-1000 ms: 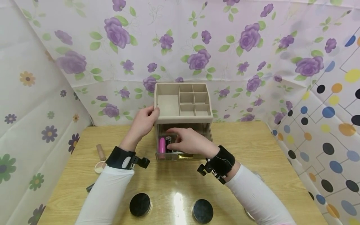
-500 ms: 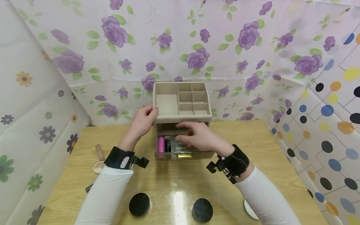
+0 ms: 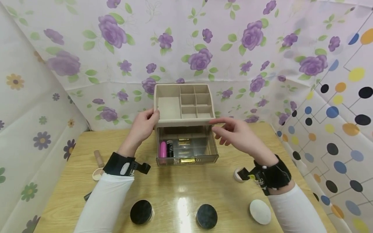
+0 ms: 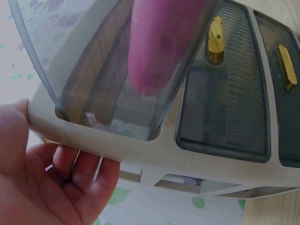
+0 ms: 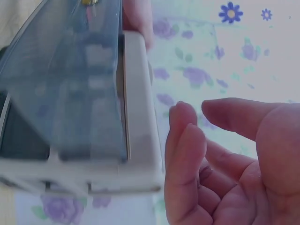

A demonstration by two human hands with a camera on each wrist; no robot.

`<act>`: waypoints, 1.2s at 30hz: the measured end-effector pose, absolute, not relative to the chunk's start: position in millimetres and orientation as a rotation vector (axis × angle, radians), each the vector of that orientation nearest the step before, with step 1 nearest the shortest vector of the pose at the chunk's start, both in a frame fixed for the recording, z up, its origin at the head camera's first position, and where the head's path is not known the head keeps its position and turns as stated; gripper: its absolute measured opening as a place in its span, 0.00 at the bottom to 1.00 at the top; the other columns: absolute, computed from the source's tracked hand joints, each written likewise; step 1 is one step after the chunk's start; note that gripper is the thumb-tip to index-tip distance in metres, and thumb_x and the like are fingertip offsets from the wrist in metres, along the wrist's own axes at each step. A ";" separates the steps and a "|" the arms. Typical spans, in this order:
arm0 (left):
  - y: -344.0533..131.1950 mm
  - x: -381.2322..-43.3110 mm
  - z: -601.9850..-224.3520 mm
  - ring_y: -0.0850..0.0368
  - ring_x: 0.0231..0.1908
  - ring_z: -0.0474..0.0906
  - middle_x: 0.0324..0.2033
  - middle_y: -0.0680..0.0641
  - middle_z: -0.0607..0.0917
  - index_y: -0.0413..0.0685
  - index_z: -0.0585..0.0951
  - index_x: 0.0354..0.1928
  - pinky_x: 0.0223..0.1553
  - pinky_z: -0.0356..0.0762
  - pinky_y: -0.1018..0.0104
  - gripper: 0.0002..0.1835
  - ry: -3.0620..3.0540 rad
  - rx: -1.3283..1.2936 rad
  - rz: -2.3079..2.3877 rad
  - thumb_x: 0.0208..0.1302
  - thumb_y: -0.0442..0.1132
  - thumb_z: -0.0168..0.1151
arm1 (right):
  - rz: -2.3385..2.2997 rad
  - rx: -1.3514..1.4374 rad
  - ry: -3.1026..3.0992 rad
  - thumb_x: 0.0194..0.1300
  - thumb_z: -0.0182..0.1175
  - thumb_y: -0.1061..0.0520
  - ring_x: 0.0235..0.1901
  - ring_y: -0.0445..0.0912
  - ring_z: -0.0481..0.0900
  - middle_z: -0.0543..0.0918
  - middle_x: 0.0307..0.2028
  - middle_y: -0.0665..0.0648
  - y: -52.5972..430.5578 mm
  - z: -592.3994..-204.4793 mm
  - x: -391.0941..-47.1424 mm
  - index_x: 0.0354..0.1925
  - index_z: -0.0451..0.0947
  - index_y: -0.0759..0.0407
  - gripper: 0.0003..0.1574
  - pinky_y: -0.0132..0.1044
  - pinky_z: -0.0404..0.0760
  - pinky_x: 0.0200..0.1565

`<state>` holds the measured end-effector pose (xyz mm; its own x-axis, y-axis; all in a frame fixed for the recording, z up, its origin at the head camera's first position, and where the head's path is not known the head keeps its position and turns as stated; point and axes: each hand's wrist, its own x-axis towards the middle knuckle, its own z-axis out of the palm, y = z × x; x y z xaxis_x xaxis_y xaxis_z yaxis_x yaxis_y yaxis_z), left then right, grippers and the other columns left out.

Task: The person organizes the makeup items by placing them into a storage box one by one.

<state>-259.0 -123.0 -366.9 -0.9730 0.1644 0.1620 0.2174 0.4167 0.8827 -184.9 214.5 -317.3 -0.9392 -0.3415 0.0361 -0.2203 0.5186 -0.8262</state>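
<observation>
A beige makeup organizer (image 3: 186, 122) with compartments on top stands at the back of the table. Its clear top drawer (image 3: 204, 158) is pulled out, holding a pink tube (image 3: 163, 149) and a black tube (image 3: 170, 149) side by side at its left. My left hand (image 3: 142, 125) grips the organizer's left edge; in the left wrist view, curled fingers (image 4: 84, 171) lie along its side. My right hand (image 3: 240, 135) holds nothing, fingers loosely bent, index fingertip right at the organizer's front right corner. The right wrist view has that hand (image 5: 220, 168) beside the casing.
Two black-lidded jars (image 3: 141, 212) and a white round lid (image 3: 260, 212) sit near the front. A small jar (image 3: 239, 175) is partly behind the right wrist camera. On the left lie a brown tube (image 3: 98, 158), a round compact (image 3: 97, 174) and a dark stick (image 3: 87, 196).
My right hand has come out of the drawer and moved right to the organizer's front right corner. My left hand keeps its grip. The two tubes stay in the drawer.
</observation>
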 end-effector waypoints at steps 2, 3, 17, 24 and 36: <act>-123.7 -259.2 -367.2 0.48 0.32 0.72 0.42 0.41 0.80 0.49 0.72 0.69 0.28 0.71 0.60 0.32 -2.600 -0.353 -1.628 0.74 0.61 0.44 | -1.394 -0.457 2.642 0.71 0.57 0.37 0.30 0.50 0.82 0.84 0.35 0.57 224.6 -317.4 -183.0 0.60 0.76 0.41 0.24 0.46 0.83 0.33; -124.1 -259.2 -367.3 0.48 0.32 0.72 0.43 0.41 0.81 0.49 0.72 0.69 0.29 0.71 0.59 0.32 -2.599 -0.354 -1.627 0.74 0.61 0.43 | -1.391 -0.445 2.651 0.71 0.57 0.37 0.31 0.49 0.81 0.84 0.35 0.57 229.4 -317.8 -182.3 0.60 0.76 0.41 0.23 0.45 0.83 0.33; -125.7 -260.3 -362.7 0.48 0.33 0.72 0.42 0.41 0.81 0.48 0.79 0.59 0.30 0.71 0.59 0.28 -2.579 -0.342 -1.615 0.74 0.60 0.44 | -1.256 -0.311 2.715 0.74 0.52 0.38 0.35 0.49 0.83 0.83 0.41 0.59 288.2 -314.8 -174.8 0.64 0.72 0.45 0.26 0.44 0.84 0.38; -124.3 -260.7 -361.8 0.49 0.35 0.74 0.43 0.41 0.81 0.47 0.79 0.58 0.31 0.72 0.60 0.28 -2.585 -0.328 -1.604 0.74 0.60 0.44 | -1.242 -0.187 2.727 0.72 0.52 0.34 0.37 0.49 0.82 0.83 0.42 0.58 307.2 -319.3 -170.3 0.64 0.71 0.41 0.28 0.44 0.83 0.40; -122.3 -261.4 -368.3 0.49 0.35 0.74 0.43 0.42 0.82 0.48 0.78 0.61 0.32 0.73 0.60 0.28 -2.598 -0.345 -1.612 0.74 0.60 0.44 | -1.244 -0.229 2.687 0.72 0.51 0.32 0.39 0.50 0.83 0.84 0.43 0.58 288.8 -336.7 -193.9 0.66 0.71 0.49 0.34 0.44 0.84 0.41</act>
<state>-261.4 -122.3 -368.3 -0.9729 0.1550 0.1718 0.2228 0.4264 0.8767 -193.9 288.8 -336.7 -0.9734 -0.2103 -0.0905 -0.0670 0.6398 -0.7656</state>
